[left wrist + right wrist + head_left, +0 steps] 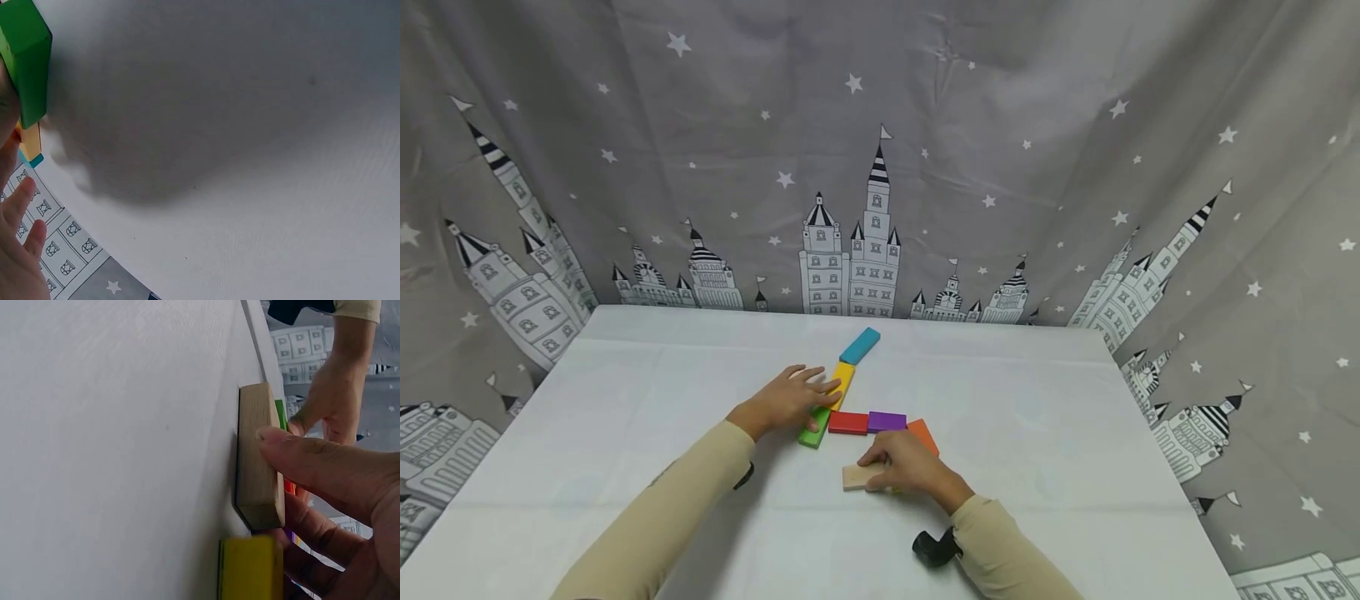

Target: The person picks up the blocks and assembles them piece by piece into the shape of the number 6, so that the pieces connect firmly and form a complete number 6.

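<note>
My right hand (913,464) pinches a plain wooden block (859,477) on the white table, thumb on its near side. In the right wrist view a yellow block (250,569) lies by the end of the wooden block (256,462); from the head it is mostly hidden beneath that hand. My left hand (786,400) rests with spread fingers on a second yellow block (844,379) and a green block (811,433), which lie end to end. Beyond them a blue block (860,344) extends the slanted line. From the green block, red (847,423) and purple (887,422) blocks run right to an orange block (923,435).
The table (1037,400) has a white cover. A grey curtain (970,108) printed with castles and stars hangs behind it and at both sides. A black wrist camera (934,550) sits at the right sleeve, close above the table.
</note>
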Demonstrator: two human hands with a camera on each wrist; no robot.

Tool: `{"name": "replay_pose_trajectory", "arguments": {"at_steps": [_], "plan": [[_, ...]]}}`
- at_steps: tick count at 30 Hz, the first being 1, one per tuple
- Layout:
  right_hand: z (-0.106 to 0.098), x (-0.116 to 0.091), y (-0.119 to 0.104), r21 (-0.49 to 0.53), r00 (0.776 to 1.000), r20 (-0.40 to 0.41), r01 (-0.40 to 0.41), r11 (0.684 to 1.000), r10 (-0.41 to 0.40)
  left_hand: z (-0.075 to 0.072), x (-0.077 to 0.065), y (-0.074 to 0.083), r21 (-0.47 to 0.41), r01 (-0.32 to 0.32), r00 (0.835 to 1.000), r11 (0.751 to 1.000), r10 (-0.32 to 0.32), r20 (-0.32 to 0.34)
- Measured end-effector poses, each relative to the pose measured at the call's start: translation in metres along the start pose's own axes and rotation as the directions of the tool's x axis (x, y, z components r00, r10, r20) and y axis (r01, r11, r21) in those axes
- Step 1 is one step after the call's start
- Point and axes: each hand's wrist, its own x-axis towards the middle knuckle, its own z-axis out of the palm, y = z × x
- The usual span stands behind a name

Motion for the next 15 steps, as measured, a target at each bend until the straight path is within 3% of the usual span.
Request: {"name": "replay_pose_trajectory", "arguments": {"at_steps": [15], "plan": [[0.019, 0.015, -0.017, 0.044, 0.996, -0.023, -0.082, 0.996, 0.083, 0.001, 0.001, 0.0, 0.002, 0.0, 1.0, 1.0, 0.0, -0.009]]}}
